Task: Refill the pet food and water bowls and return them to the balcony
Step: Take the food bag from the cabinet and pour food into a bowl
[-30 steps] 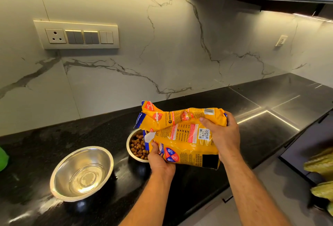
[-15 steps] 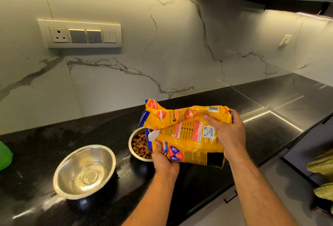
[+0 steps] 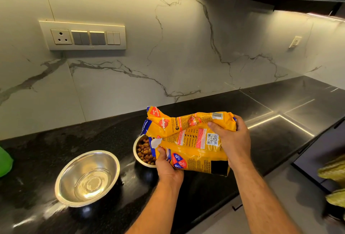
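A yellow pet food bag (image 3: 188, 138) is held on its side above the black counter, its torn mouth pointing left over a small steel bowl (image 3: 137, 154) that holds brown kibble (image 3: 144, 152). My left hand (image 3: 168, 168) grips the bag's lower edge near the mouth. My right hand (image 3: 231, 138) clasps the bag's upper right end. The bag hides the right part of the food bowl. A larger steel bowl (image 3: 87, 177) with water in it stands on the counter to the left, apart from both hands.
The black stone counter (image 3: 270, 140) runs along a marble wall with a switch panel (image 3: 84, 35). A green object (image 3: 5, 161) shows at the left edge. Yellow-green cloths (image 3: 334, 170) hang at the right, beside the counter's front edge.
The bag has lifted slightly and crumpled more at its top, with both hands still gripping it. The view has shifted a little; the bowls have not moved.
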